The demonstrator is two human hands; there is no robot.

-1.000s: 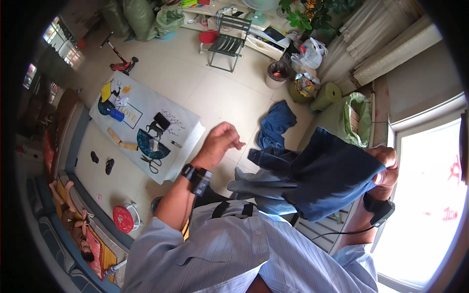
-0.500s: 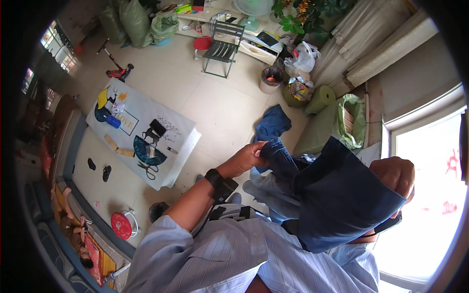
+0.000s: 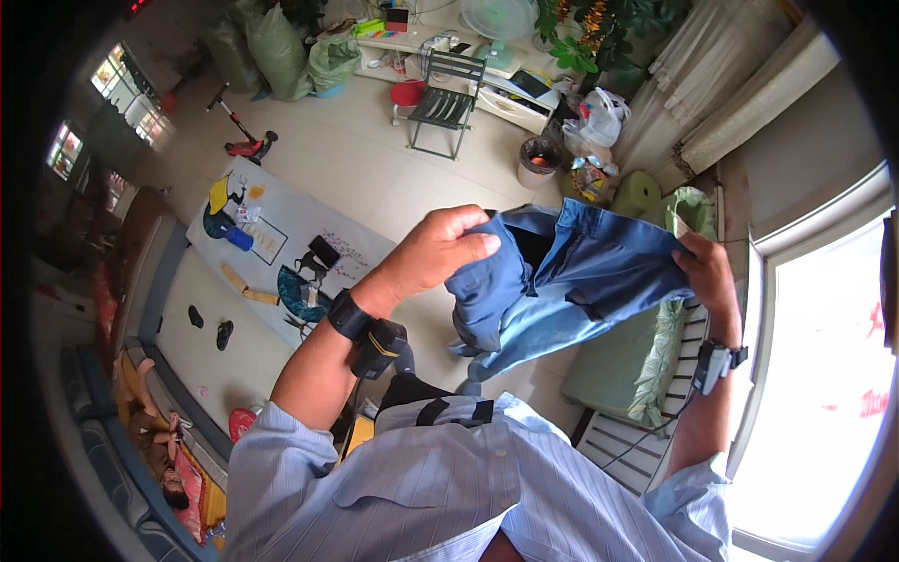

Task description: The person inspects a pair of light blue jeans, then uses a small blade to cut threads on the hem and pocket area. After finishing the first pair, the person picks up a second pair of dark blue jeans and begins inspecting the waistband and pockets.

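Observation:
A pair of blue trousers (image 3: 609,267), denim-like, is stretched in the air between my hands, its waist opening upward and its lower part hanging down. My left hand (image 3: 438,248) grips the waist edge at the left, thumb on top. At the other end, my right hand (image 3: 709,272) pinches the waistband's right edge. The cloth is creased, and a paler blue part hangs below the waist. Both wrists wear dark straps with small devices.
At the left stands a covered table (image 3: 361,248) with scissors, fans and small items. A person (image 3: 154,440) lies on the sofa beyond it. A folding chair (image 3: 445,108), a waste bin (image 3: 540,161) and bags stand ahead. A green-covered box (image 3: 609,370) and a bright window are at the right.
The trousers have swung up and away from my chest and are now spread wide between both hands. My right hand has moved forward from near my shoulder. The blue cloth on the floor is now hidden.

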